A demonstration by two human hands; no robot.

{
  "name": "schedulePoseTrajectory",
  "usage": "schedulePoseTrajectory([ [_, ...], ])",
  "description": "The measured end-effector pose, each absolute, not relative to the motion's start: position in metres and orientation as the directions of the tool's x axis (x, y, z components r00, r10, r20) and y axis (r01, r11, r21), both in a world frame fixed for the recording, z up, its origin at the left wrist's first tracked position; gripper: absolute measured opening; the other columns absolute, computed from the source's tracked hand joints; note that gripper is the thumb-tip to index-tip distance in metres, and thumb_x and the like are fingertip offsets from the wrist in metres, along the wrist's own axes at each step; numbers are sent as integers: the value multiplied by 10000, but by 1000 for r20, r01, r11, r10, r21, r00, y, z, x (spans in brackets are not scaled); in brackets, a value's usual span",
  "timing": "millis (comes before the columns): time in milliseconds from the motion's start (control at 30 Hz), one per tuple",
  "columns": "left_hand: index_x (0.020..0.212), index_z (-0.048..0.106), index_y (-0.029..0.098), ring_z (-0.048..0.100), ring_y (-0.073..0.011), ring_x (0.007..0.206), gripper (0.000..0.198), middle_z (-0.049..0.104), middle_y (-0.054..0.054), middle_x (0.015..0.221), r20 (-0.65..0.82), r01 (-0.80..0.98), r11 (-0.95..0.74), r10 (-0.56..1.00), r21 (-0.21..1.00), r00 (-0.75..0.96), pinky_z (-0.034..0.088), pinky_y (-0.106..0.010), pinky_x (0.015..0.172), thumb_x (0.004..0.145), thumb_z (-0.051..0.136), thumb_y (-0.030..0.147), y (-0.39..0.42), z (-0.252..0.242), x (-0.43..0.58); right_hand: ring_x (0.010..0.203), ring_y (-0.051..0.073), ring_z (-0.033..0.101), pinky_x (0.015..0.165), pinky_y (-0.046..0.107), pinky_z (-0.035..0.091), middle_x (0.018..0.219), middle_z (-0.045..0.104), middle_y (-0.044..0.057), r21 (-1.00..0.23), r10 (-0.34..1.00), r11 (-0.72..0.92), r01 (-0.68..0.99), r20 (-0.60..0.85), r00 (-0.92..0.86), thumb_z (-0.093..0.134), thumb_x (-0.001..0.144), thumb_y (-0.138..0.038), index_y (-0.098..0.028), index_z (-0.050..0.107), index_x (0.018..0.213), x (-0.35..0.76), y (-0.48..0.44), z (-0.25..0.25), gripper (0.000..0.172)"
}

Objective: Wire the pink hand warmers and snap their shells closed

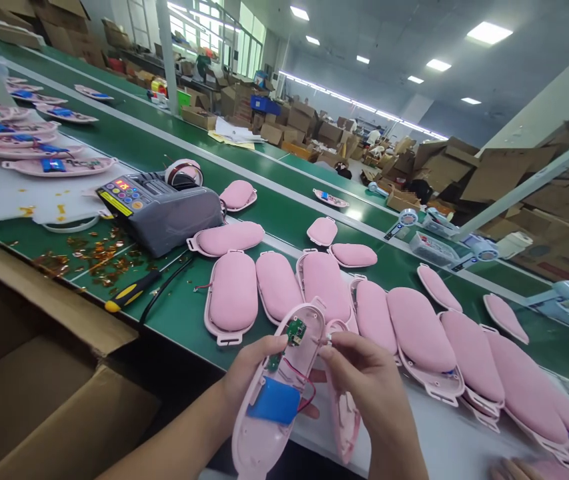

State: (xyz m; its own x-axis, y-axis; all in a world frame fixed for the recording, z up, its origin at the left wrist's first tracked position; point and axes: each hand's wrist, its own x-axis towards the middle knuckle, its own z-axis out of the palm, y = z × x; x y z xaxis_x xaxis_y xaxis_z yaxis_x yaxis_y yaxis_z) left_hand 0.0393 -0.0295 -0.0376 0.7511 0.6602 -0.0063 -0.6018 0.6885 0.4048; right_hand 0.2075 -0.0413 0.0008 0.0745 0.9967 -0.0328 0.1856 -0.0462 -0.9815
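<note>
My left hand grips a pink oval shell tilted upright, its thumb near a small green circuit board. Inside that shell sit a blue battery and a thin red wire. With thumb and forefinger pinched, my right hand holds a small white connector at the shell's right edge. A second pink shell part hangs between my hands, beneath the right fingers. Several padded pink covers lie just beyond my hands.
A grey tape dispenser stands left on the green table, near a yellow-black screwdriver and amber scraps. An open cardboard box is lower left. Another person's hand shows at the lower right.
</note>
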Motion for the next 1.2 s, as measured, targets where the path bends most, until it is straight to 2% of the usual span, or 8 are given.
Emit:
schedulePoseTrajectory([
  [133,1088,685,88,634,-209,717,497,728,-147,925,-5,-633,661,694,403,720,494,-366,719,760,590,448,-30,-38,37,485,101,487,445,221,398,583,586,-5,-950,988,-150,272,-150,21,736,686,-393,-166,710,778,199,-40,11,247],
  [267,1026,713,97,640,-225,719,517,731,-135,874,-47,-627,654,707,424,705,497,-359,710,698,644,490,-32,-35,35,442,80,465,389,188,364,571,542,-40,-949,969,-242,203,-246,5,775,623,-386,-174,624,709,189,-41,19,274],
  [400,1023,710,105,648,-282,837,512,728,-139,899,-119,-623,642,733,448,669,490,-403,772,672,673,475,-32,-33,34,553,106,521,492,206,432,632,586,-6,-970,986,-166,177,-166,14,745,680,-411,-166,644,744,184,-45,17,272],
  [500,995,705,71,637,-321,914,518,719,-163,905,-97,-624,633,733,457,673,472,-431,820,687,648,484,-32,-36,34,624,141,585,569,240,478,729,647,34,-950,998,-24,313,-44,-54,633,798,-412,-172,674,839,184,-46,13,247],
  [767,1214,572,146,639,-296,885,597,692,-129,992,24,-692,487,809,533,588,468,-360,733,692,678,415,-31,-33,34,570,167,626,533,244,441,564,626,-3,-717,965,258,648,155,-213,414,926,-294,-217,633,909,180,-39,19,233],
  [867,1210,564,167,632,-273,834,574,683,-110,940,60,-700,454,815,552,576,450,-346,717,698,674,401,-31,-26,33,536,172,622,503,249,418,543,615,1,-686,969,241,687,133,-207,396,930,-306,-220,591,832,176,-37,23,234],
  [1033,898,653,128,551,-194,625,359,583,-50,629,56,-727,379,867,573,496,410,-323,657,669,687,402,-32,-23,35,530,163,624,519,246,462,550,639,-7,-818,967,149,556,4,-254,411,915,-321,-232,581,817,170,-36,25,215],
  [1200,1127,600,162,584,-207,659,509,642,-69,759,63,-714,364,866,598,495,435,-337,678,686,687,401,-32,-28,35,465,134,594,437,215,438,552,603,-25,-886,971,-57,461,-157,-183,491,853,-312,-223,598,770,165,-32,24,162],
])
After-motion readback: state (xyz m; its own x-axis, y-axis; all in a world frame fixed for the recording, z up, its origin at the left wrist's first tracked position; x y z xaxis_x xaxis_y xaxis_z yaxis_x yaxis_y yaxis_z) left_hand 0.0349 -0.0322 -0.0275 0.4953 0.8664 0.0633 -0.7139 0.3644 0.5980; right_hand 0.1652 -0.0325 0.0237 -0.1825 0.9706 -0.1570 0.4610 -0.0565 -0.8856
